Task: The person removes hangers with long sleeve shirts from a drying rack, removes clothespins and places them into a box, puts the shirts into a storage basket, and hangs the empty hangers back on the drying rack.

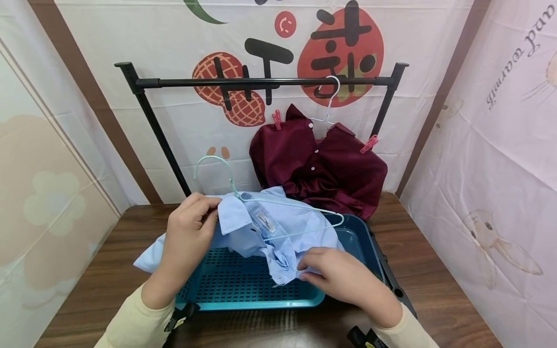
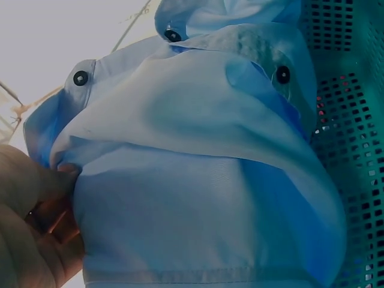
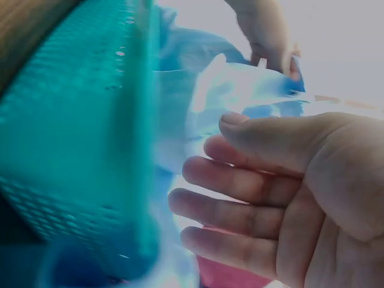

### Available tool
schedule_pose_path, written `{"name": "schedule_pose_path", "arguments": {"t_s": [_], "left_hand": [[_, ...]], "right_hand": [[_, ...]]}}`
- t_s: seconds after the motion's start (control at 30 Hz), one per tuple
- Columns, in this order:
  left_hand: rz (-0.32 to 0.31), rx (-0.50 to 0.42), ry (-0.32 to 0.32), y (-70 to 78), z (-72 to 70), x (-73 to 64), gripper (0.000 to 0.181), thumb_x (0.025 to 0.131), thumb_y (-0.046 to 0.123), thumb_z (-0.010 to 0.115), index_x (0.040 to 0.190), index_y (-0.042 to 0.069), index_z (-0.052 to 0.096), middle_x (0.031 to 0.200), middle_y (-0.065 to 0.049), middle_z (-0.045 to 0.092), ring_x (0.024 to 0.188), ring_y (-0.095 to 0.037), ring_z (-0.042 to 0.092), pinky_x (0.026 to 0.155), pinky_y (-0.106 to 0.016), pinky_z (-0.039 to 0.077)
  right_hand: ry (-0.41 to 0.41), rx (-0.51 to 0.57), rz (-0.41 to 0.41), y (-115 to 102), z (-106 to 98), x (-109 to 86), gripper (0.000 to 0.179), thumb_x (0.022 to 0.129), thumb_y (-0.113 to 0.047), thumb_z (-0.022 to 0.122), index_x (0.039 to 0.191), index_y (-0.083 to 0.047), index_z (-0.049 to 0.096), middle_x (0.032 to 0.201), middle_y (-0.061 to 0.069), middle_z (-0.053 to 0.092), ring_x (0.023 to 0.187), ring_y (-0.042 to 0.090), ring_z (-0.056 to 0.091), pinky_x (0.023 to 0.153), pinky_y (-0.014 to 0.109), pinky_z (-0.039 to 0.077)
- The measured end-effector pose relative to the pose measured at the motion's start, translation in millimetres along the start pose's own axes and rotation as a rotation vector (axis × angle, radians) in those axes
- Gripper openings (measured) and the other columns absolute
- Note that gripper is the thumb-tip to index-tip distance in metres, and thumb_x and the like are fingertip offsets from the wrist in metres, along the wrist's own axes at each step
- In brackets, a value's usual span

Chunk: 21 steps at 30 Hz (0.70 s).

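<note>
A light blue shirt (image 1: pixel 300 224) with dark buttons lies draped over a teal perforated basket (image 1: pixel 243 305). At its collar, my left hand (image 1: pixel 191 232) pinches the cloth between thumb and fingers, also visible in the left wrist view. A mint-green hanger (image 1: pixel 296 203) has one arm hidden under the shirt's left side; its other arm lies across the open neck, and its hook stands up. My right hand (image 1: pixel 344 278) is beside the shirt's front edge, over the basket's right front corner. In the right wrist view, its fingers (image 3: pixel 240 180) are loosely extended, with nothing between them.
Behind the basket stands a black rack (image 1: pixel 183 83). A maroon shirt (image 1: pixel 317 159) hangs from it on a white hanger (image 1: pixel 334 96), with a red clip (image 1: pixel 277 120) at one shoulder and another clip (image 1: pixel 369 144) opposite. All this is on a brown wooden table (image 1: pixel 435 270).
</note>
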State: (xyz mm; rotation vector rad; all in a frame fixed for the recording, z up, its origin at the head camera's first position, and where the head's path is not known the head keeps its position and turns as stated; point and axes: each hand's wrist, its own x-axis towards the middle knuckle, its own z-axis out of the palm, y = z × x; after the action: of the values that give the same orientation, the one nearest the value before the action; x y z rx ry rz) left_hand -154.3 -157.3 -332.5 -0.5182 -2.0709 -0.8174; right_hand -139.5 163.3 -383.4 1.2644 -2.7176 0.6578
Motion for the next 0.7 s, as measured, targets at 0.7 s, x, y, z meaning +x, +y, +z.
{"name": "schedule_pose_path", "arguments": {"t_s": [0.7], "left_hand": [[0.08, 0.077, -0.116, 3.1, 10.1, -5.8, 0.017, 0.088, -0.006, 0.075, 0.099, 0.007, 0.078, 0.087, 0.001, 0.063, 0.075, -0.011, 0.054, 0.065, -0.014, 0.037]], "right_hand": [[0.591, -0.118, -0.01, 19, -57, -29.5, 0.029, 0.082, -0.006, 0.085, 0.107, -0.017, 0.076, 0.107, -0.006, 0.072, 0.095, 0.011, 0.068, 0.082, 0.016, 0.052]]}}
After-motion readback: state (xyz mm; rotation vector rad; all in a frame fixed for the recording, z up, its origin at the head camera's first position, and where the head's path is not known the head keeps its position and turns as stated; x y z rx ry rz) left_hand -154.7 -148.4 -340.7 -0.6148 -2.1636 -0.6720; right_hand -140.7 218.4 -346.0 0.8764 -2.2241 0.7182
